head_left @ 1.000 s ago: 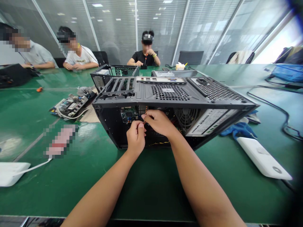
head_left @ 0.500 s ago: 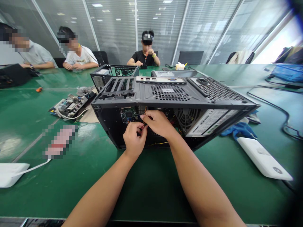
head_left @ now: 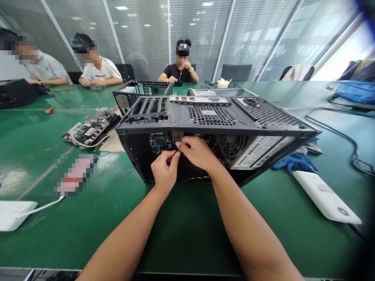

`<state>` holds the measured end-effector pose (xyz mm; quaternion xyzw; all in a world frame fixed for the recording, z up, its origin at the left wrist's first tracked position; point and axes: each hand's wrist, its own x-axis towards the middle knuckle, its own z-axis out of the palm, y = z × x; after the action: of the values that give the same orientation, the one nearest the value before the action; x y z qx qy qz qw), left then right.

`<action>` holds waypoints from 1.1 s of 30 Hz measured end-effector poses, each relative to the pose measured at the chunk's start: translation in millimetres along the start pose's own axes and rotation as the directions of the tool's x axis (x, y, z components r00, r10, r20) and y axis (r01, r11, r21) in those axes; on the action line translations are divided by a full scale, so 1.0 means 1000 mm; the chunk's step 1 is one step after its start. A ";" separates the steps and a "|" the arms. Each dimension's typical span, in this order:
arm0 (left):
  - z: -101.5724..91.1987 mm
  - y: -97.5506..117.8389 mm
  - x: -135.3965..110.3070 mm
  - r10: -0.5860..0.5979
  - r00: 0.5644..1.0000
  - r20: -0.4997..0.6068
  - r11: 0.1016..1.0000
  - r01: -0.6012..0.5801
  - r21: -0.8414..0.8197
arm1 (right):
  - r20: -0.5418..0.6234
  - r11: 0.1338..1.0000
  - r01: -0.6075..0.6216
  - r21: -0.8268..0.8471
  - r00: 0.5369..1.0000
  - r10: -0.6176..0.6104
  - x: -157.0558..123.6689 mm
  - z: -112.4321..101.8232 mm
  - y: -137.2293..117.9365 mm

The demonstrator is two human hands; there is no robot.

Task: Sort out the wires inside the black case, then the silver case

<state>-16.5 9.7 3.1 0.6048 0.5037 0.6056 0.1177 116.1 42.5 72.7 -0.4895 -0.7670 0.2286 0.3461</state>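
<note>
Since half a second ago, the left hand [head_left: 164, 171] has edged slightly toward 9 o'clock, while the right hand [head_left: 196, 152] and the computer case [head_left: 178, 121] keep nearly the same place. From the head camera, the left thumb and forefinger are drawn close, tips nearly meeting (whether they grip anything is too small to tell). At 2 o'clock from it, the right hand has its thumb pressed toward a bent forefinger, closed on a thin twisted wire [head_left: 181, 136] that runs up toward 12 o'clock inside the case. Both hands are at the open side of the case, which lies on a green table [head_left: 190, 226]. A circuit board [head_left: 159, 140] sits inside, at 12 o'clock from the left hand; a round fan [head_left: 233, 146] is at 3 o'clock from the right. Around the case, a loose board [head_left: 88, 130] lies at 9 o'clock, a white power bank [head_left: 326, 197] at 4, and a seated person [head_left: 181, 72] is at 11.
</note>
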 end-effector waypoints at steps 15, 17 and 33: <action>0.001 0.002 -0.001 -0.008 0.999 0.042 1.000 0.008 0.012 | 0.020 1.000 0.008 -0.015 1.000 -0.007 0.001 0.000 0.000; 0.001 0.001 -0.001 -0.004 0.999 0.043 1.000 0.003 0.016 | 0.017 1.000 0.011 -0.019 1.000 -0.010 0.000 0.000 0.000; 0.003 -0.004 -0.003 -0.087 0.992 0.088 0.996 0.089 -0.016 | 0.003 0.999 0.031 -0.040 1.000 -0.031 -0.001 -0.001 -0.002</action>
<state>-14.9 10.8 -1.8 0.6065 0.5183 0.5779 0.1719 115.6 40.9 74.4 -0.4840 -0.7795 0.2083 0.3386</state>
